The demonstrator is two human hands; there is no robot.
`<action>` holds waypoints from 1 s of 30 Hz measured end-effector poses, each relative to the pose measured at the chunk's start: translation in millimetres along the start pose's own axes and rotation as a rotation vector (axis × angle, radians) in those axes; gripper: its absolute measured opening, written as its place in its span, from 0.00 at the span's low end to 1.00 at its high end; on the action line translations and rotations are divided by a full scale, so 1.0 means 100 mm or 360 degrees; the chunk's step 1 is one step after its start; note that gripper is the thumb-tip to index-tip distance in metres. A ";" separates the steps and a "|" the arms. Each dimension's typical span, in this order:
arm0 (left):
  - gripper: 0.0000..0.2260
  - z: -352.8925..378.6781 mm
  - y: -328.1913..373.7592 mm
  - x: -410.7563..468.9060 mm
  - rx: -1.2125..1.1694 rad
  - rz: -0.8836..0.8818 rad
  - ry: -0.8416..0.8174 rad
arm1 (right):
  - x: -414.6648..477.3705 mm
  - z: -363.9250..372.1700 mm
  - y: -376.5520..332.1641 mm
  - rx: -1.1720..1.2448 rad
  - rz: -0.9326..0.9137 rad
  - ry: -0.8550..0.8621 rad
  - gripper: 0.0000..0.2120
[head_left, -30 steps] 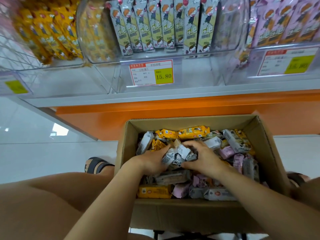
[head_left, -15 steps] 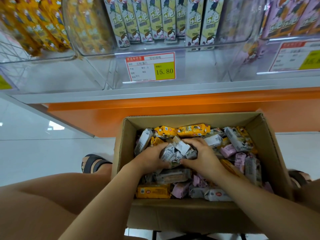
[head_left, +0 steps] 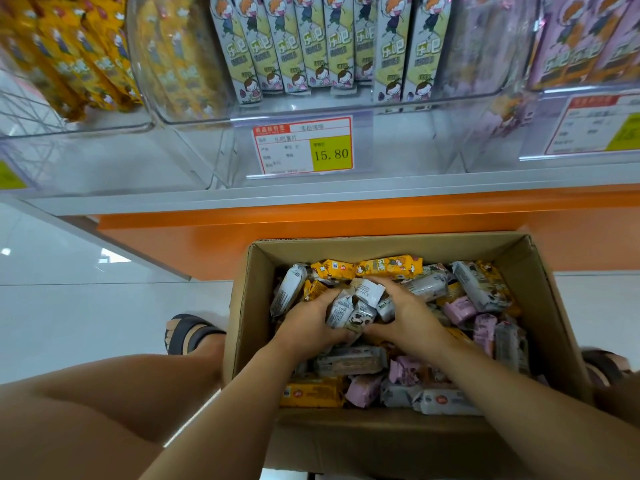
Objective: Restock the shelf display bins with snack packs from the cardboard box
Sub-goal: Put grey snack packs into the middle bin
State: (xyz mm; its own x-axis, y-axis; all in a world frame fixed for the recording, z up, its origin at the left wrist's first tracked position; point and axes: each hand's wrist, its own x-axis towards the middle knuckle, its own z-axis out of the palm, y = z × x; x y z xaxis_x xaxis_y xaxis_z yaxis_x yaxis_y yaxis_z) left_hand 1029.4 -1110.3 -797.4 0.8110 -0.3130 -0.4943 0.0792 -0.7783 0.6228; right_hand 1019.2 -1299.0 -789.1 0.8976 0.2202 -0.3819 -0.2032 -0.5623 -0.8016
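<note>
The left hand and right hand are down in the box, fingers curled round a bunch of grey packs squeezed between them near the middle of the heap. The open box stands on the floor just below the shelf, holding loose grey, yellow and pink packs. On the shelf, clear bins hold upright packs: yellow at left, grey-green in the centre, pink at right, with a price tag reading 15.80 in front.

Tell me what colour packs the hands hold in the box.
Grey-white packs, gripped by left hand and right hand; head view.
</note>
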 end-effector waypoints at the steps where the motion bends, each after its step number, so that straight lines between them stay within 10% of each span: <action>1: 0.34 0.00 0.00 0.00 -0.0015 -0.0011 -0.0001 | 0.00 0.00 0.00 0.0013 0.0002 0.0025 0.36; 30: 0.25 -0.71 0.94 -0.73 -0.0413 0.0429 0.0175 | -0.84 -0.88 -1.24 -0.0257 -0.0460 0.0343 0.27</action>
State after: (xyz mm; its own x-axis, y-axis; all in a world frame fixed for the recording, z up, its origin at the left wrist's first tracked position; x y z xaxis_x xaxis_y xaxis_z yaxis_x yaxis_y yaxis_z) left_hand 1018.4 -1122.2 -659.2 0.8790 -0.4163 -0.2327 -0.0126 -0.5081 0.8612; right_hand 1003.8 -1318.2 -616.9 0.9738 0.2253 -0.0319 0.1190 -0.6236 -0.7726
